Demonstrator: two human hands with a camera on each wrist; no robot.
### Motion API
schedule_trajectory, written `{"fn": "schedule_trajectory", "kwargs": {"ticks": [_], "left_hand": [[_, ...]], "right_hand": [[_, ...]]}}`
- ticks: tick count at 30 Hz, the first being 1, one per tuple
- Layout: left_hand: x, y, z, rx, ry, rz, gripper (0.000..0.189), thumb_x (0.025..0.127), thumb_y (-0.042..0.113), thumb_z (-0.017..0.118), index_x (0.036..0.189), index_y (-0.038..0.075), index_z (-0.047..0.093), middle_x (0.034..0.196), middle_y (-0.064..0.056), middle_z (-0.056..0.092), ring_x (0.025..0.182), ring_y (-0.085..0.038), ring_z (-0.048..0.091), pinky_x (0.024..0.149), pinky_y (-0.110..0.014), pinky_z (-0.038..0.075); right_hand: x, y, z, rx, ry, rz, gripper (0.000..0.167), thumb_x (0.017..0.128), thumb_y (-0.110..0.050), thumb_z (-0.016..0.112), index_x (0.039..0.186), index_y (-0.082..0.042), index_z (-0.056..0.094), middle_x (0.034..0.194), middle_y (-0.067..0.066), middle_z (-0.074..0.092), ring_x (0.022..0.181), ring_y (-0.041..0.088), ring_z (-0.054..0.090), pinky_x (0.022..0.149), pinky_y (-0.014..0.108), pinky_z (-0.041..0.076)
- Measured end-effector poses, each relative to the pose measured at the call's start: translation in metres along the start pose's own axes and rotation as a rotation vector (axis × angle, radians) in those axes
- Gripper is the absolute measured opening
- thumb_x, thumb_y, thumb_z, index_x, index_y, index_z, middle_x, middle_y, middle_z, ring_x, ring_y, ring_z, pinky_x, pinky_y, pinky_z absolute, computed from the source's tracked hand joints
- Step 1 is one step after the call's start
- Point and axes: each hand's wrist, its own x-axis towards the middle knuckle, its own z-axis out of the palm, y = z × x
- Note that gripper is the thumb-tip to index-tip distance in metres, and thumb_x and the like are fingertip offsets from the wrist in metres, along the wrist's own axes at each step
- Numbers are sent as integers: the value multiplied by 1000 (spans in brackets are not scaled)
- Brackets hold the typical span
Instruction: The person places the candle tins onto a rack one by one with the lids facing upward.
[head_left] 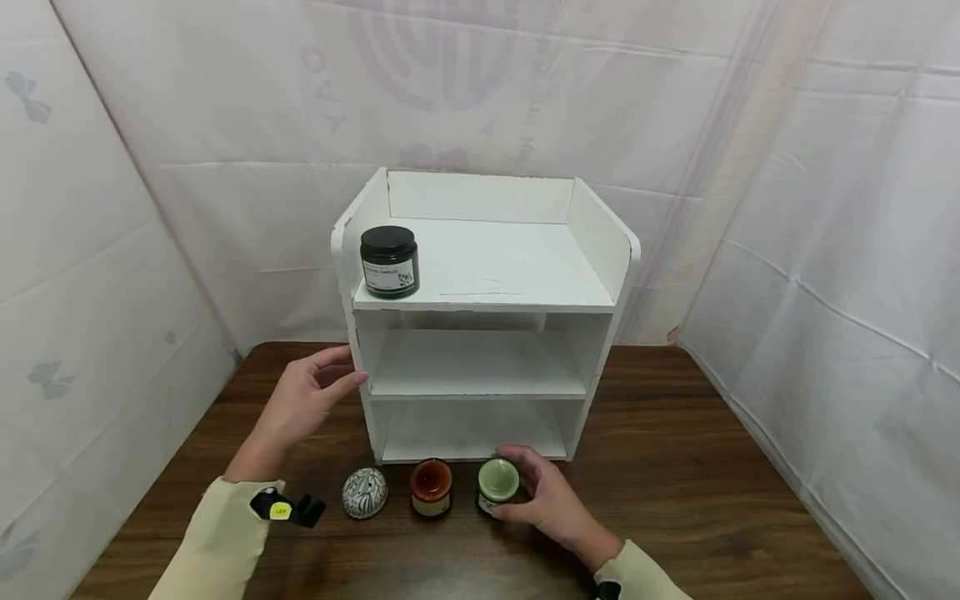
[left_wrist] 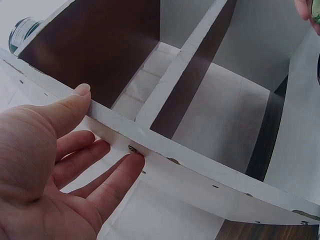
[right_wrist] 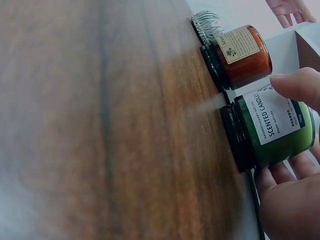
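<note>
A green scented-candle jar point(right_wrist: 275, 125) stands upside down on its black lid, with my right hand point(head_left: 542, 492) gripping it between thumb and fingers. Left of it an amber candle jar point(head_left: 431, 487) also stands on its lid. Beside that sits a round black-and-white patterned tin point(head_left: 364, 492). My left hand point(head_left: 303, 396) is at the left side of the white shelf unit point(head_left: 480, 390); its thumb rests at the front edge and its fingertips touch the outer side in the left wrist view. A dark candle jar point(head_left: 389, 262) with a black lid stands upright on the top shelf's left end.
The shelf unit has a walled top and two compartments below, standing on a dark wooden table point(head_left: 675, 467). The three small items stand in a row in front of its base. White cloth walls point(head_left: 825, 208) enclose the table at the back and sides.
</note>
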Motion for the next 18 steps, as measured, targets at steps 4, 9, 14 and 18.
{"fn": "schedule_trajectory", "kwargs": {"ticks": [4,9,14,18], "left_hand": [[0,0,0,-3,-5,-9,61,100,41,67,150,10,52,149,-18,56,129,-41,60,100,-57,53],[0,1,0,-5,-9,-7,60,100,40,67,150,10,52,150,-19,55,129,-42,60,100,-58,53],[-1,2,-1,-1,-10,-12,61,100,41,67,150,10,52,151,-19,54,130,-42,60,100,-58,52],[-1,2,-1,-2,-10,-17,62,100,41,67,150,9,52,151,-19,54,130,-42,59,100,-58,52]], "right_hand": [[2,0,1,5,-21,15,83,75,0,89,145,8,45,143,26,54,124,6,58,105,16,43],[4,0,1,13,-33,49,82,76,2,87,145,8,44,142,26,55,124,10,59,103,16,44],[5,1,0,6,-45,81,81,77,1,87,146,6,45,141,23,56,128,21,58,102,17,45],[6,0,0,-1,-51,90,80,77,1,87,145,6,45,140,22,56,130,28,57,102,16,45]]}}
